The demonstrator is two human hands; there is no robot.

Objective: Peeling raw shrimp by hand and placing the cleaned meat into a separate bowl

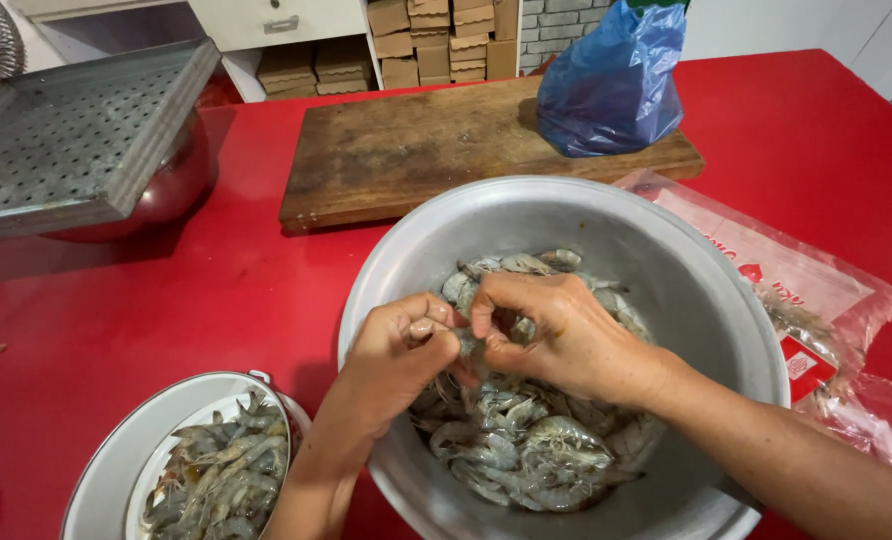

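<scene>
Table (pixel 216 300) red, wooden board (pixel 416 150), cardboard boxes (pixel 446 40) behind

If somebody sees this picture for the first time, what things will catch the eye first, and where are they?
First come the left hand and right hand, pinching one shrimp together over the big metal bowl of grey shrimp in the middle. Next is the bright red table, with a smaller white bowl of shrimp at lower left. Behind lie a wooden cutting board and a blue plastic bag.
</scene>
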